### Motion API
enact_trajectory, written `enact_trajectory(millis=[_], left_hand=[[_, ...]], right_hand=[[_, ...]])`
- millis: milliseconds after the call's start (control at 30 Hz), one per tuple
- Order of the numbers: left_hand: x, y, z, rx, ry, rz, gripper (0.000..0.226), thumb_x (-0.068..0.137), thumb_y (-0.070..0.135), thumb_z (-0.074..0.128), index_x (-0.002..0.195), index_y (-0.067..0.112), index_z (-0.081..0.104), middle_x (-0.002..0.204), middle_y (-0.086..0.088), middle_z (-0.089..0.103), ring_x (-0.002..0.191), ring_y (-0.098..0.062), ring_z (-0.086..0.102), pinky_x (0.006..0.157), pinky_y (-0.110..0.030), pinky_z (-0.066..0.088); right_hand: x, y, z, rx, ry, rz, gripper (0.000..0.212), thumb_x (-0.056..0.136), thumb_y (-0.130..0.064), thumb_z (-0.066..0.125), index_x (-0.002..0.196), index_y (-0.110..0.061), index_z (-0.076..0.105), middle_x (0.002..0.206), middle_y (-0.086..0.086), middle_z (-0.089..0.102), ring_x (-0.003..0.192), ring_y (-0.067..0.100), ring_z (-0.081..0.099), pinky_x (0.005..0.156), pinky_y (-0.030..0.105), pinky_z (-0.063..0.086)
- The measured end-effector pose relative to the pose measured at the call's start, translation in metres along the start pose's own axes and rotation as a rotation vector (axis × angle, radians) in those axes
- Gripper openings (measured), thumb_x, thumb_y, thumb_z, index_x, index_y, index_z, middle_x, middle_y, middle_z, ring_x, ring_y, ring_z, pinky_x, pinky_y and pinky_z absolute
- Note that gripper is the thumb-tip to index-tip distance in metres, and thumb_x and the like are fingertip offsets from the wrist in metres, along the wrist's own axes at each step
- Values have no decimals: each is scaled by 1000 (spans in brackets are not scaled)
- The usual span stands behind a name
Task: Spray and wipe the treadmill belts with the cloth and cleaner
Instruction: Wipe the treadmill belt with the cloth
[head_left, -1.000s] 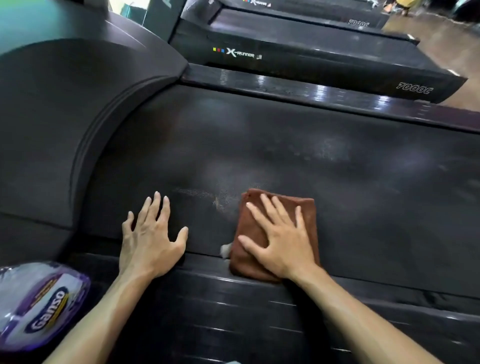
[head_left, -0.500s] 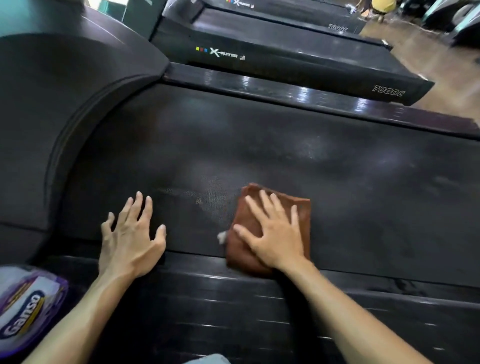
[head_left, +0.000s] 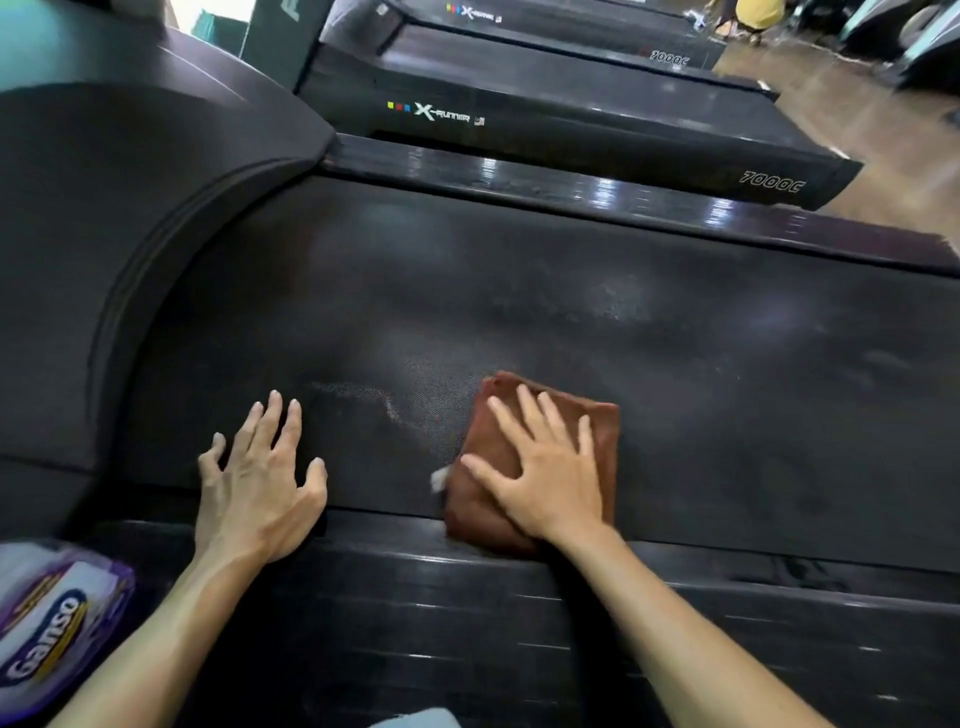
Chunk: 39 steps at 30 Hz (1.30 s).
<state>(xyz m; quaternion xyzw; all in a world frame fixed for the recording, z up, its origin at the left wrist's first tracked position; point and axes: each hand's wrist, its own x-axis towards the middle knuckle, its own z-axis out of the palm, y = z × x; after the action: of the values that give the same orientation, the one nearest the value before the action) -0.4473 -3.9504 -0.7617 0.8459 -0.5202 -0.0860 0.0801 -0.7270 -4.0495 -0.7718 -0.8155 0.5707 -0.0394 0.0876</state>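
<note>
Right hand lies flat, fingers straight and spread, pressing down on the cloth. No curl, no pinch: an open-palm press. The cloth is brown, folded to a rough rectangle; it sits under the palm and fingers, its far edge showing past the fingertips, its near end lapping onto the side rail. A small white tag pokes out at the cloth's left edge, just beside the thumb.

Left hand is also flat and released, fingers spread, holding nothing. Fingers rest on the belt, heel of the hand at the belt's near edge. It lies left of the cloth, apart from it, not touching.

Between the 2 hands a pale streak marks the belt. A lighter damp-looking patch shows farther out, to the right.

Bottle with a purple "Ganso" label sits at lower left, near the left forearm, blurred. More treadmills stand behind.
</note>
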Motion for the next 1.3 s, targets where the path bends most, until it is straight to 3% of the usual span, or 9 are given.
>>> enact_trajectory(millis=[67, 133, 433, 567, 733, 933, 1067, 1200, 1300], left_hand=[[0, 2, 1, 10, 11, -5, 73, 100, 44, 42, 164, 22, 15, 172, 4, 1, 157, -10, -2, 125, -46, 4], [1, 2, 0, 21, 4, -6, 73, 99, 46, 39, 164, 22, 15, 172, 4, 2, 158, -11, -1, 125, -46, 4], [0, 2, -3, 10, 4, -11, 72, 100, 43, 46, 163, 22, 19, 172, 3, 6, 158, -12, 2, 124, -46, 5], [-1, 4, -5, 14, -9, -14, 72, 100, 43, 46, 163, 21, 20, 172, 2, 7, 157, -13, 3, 124, -47, 7], [-4, 5, -7, 5, -17, -12, 72, 99, 43, 46, 163, 20, 21, 172, 1, 8, 158, -14, 4, 124, -47, 6], [-3, 5, -5, 22, -13, -14, 73, 99, 44, 43, 163, 21, 18, 172, 2, 5, 158, -13, 2, 125, -47, 5], [0, 4, -2, 21, -3, -9, 72, 99, 44, 44, 163, 21, 19, 172, 2, 7, 157, -13, 2, 125, -46, 5], [0, 0, -1, 11, 2, 5, 73, 99, 44, 45, 163, 21, 20, 172, 2, 7, 158, -13, 3, 125, -47, 7], [0, -2, 1, 4, 6, 1, 73, 99, 44, 44, 163, 23, 17, 172, 3, 5, 157, -12, 1, 125, -47, 5]], right_hand=[[29, 7, -7, 15, 1, 179, 86, 88, -88, 22, 162, -48, 10, 174, -8, -1, 159, 14, -7, 125, 58, -8], [57, -7, -6, 3, 21, 215, 85, 91, -85, 20, 164, -43, 8, 174, -3, -1, 160, 21, -7, 123, 62, -7], [14, -28, 7, -16, -36, -300, 83, 93, -81, 27, 164, -44, 6, 173, -12, -3, 159, 11, -8, 125, 59, -5], [7, -20, 4, -13, -36, -226, 94, 91, -82, 28, 166, -31, 6, 173, -14, -4, 158, 8, -10, 127, 54, -9], [3, -24, 1, 8, -40, -176, 83, 94, -79, 24, 165, -37, 11, 173, -13, -5, 158, 11, -11, 125, 57, -9], [36, -35, 1, 2, -21, 270, 81, 96, -79, 19, 165, -39, 8, 173, -1, -12, 158, 29, -16, 121, 66, -11], [63, -63, 3, -21, -28, 103, 84, 92, -85, 19, 164, -43, 8, 174, 0, -10, 158, 34, -15, 120, 70, -8], [5, -62, 10, -15, -63, -205, 89, 83, -92, 22, 161, -51, 13, 174, -7, -8, 159, 26, -14, 121, 68, -6], [-11, -9, 4, -44, -14, -10, 92, 79, -95, 19, 160, -53, 14, 173, -9, -9, 159, 22, -12, 123, 66, -5]])
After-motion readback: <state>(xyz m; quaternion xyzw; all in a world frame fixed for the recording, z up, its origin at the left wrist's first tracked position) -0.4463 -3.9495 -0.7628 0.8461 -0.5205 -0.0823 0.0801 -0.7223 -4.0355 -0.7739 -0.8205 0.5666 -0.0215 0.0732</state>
